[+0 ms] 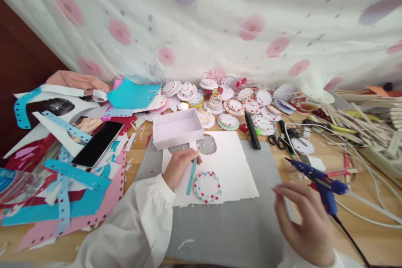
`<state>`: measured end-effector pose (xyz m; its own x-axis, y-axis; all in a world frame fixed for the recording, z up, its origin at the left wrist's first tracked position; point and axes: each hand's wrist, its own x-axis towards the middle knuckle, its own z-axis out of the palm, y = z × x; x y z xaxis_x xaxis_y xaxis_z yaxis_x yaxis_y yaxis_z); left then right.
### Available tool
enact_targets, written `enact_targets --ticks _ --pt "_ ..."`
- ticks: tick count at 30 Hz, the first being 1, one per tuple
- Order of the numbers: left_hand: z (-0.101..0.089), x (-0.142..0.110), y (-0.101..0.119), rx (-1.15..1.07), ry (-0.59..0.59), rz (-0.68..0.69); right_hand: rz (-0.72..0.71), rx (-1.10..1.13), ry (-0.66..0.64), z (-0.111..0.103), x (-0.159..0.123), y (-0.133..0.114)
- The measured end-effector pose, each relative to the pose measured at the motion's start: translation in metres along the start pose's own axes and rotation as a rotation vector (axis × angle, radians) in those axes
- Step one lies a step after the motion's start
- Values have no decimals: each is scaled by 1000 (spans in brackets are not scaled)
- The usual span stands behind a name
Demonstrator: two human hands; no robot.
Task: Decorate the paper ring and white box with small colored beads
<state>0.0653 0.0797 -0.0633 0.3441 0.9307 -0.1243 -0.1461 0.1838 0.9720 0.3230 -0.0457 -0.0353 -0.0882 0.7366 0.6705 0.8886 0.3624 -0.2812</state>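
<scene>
My left hand [181,168] pinches the upper end of a teal craft stick [191,179] over a white paper sheet [240,171]. Just right of the stick lies a ring decorated with small red, blue and white pieces [219,187], flat on the sheet. A round hole is cut near the sheet's top edge. My right hand [303,222], slightly blurred, is over the right side of the grey cutting mat [226,234], fingers curved and thumb apart, with nothing visible in it. Beside it is a blue hot glue gun [323,182], its nozzle pointing left.
A white open box [179,127] stands behind the sheet. Several decorated paper discs [228,121] are piled at the back. Felt strips and a phone [99,144] crowd the left. Scissors [277,141], a black bar [252,130], cables and wooden sticks [361,121] lie right.
</scene>
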Motion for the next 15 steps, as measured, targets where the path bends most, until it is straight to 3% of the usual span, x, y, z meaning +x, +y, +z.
enact_targets --ticks 4,8,11,15 --pt "-1 1 -2 -166 77 -32 -340 200 -224 45 67 -38" --pt "-3 2 -4 -321 160 -72 -667 135 -320 93 104 -65" --pt "-4 4 -7 -336 186 -67 -810 107 -297 117 112 -70" --pt "-3 5 -7 -319 159 -86 -846 131 -158 124 108 -60"
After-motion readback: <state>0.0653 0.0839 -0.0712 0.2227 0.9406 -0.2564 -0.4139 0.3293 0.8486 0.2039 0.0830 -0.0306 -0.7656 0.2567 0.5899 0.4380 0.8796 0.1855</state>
